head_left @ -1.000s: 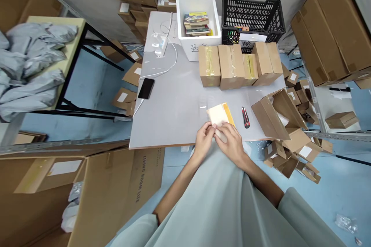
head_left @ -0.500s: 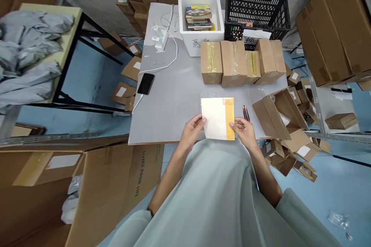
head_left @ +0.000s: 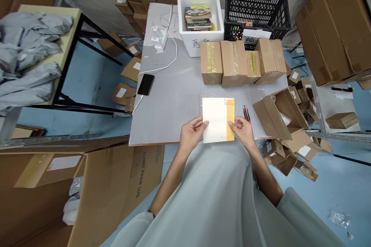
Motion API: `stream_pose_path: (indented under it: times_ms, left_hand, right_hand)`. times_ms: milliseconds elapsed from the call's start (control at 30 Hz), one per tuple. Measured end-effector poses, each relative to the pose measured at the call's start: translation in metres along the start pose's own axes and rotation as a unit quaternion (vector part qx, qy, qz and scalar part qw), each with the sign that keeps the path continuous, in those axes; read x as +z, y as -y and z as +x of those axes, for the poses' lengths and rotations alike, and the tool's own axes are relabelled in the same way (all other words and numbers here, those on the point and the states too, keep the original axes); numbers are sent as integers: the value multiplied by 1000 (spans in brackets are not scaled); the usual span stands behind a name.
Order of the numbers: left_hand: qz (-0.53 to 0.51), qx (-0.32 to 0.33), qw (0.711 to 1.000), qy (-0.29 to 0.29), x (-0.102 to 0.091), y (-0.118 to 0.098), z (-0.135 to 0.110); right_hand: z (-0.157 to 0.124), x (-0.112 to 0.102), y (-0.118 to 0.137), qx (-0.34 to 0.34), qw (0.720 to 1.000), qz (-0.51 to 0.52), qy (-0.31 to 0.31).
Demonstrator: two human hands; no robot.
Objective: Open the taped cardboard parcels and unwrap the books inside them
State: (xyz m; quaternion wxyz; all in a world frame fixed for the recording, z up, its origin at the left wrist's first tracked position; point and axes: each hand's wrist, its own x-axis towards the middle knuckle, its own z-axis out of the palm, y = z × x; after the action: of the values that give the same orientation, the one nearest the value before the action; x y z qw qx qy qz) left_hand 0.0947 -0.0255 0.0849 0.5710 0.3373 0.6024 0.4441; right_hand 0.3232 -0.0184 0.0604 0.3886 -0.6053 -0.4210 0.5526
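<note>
A thin book (head_left: 215, 120) with a cream cover and a yellow strip down its right side is held up in front of my body, over the table's near edge. My left hand (head_left: 192, 133) pinches its left edge, thumb on the cover and fingers behind. On the opposite edge, my right hand (head_left: 242, 129) grips the yellow strip the same way. Just beyond the right hand lies a red and black pen-like tool (head_left: 246, 113). Clear plastic, partly hidden by the book, seems to lie on the table behind it.
Four taped cartons (head_left: 234, 63) line the table (head_left: 171, 112). Behind them stand a white bin (head_left: 199, 40) of books and a black crate (head_left: 257, 7). A phone (head_left: 146, 84) charges at left. An open carton (head_left: 278, 114) leans by the right edge; a large box (head_left: 116, 185) stands lower left.
The book has shifted very slightly down and to the right in view, and its lower edge shows a little more. Both hands keep their hold on its sides.
</note>
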Motion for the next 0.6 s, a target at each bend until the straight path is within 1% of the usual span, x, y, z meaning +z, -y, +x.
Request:
stream_pose_path:
  times_ms: [133,267,367,467,533,600]
  left_hand:
    - [8,1,1000,-5,3,-2,-4]
    - [10,-1,1000,-12,4,-7,-13]
    - [-1,-6,1000,-15,2,-11,-16]
    - [-20,-32,999,-1,-3,-12,-16]
    - [-25,-41,999,3,-7,-12,-15]
    - [-25,-33,999,-3,-10,-12,-16]
  right_hand:
    - [0,1,1,8,1000,-18,-6]
    - [2,4,6,4,999,-39,-14]
    - [4,6,13,-9,1000,-17,15]
    - [5,11,18,-1,998,7,57]
    - [6,15,20,5,998,-4,62]
    - [6,20,21,2,998,-32,48]
